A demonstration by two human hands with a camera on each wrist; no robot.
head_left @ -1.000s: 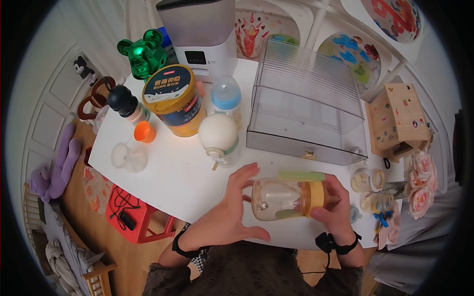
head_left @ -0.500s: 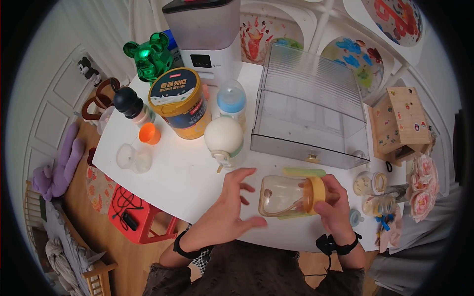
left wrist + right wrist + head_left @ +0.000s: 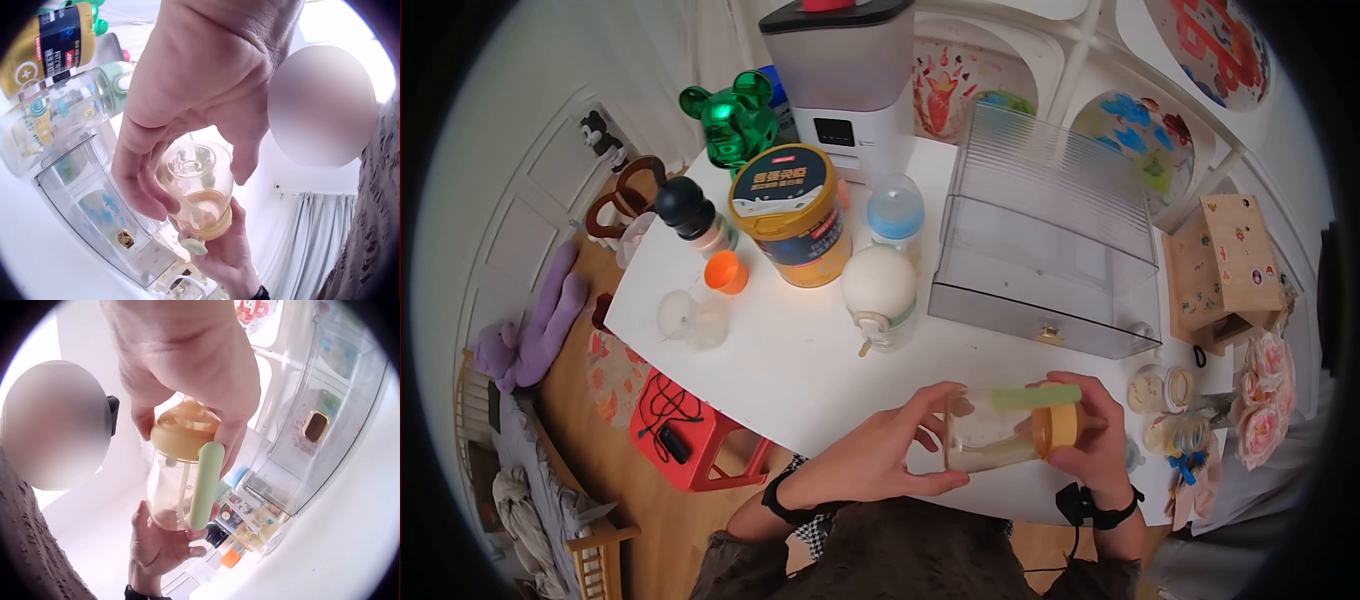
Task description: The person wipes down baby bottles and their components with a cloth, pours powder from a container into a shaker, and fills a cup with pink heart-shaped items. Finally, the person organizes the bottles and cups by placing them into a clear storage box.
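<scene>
A clear baby bottle with a yellow collar, green side handles and a straw inside lies sideways over the table's front. My right hand grips it by the yellow collar, the thumb on the near side. From the other end, my left hand curls its fingers and thumb round the bottle's base, with a gap between palm and bottle. In the left wrist view the base faces my left palm, fingers along one side and the thumb at the other.
Behind stand a bottle with a cream round top, a blue-collared baby bottle, a yellow tub and a clear lidded box. An orange cup and small clear container are left; jars stand right.
The left hand, spread apart from the bottle half a second ago, has come up to its base. The bottle has moved slightly right and down in the head view, which has shifted too.
</scene>
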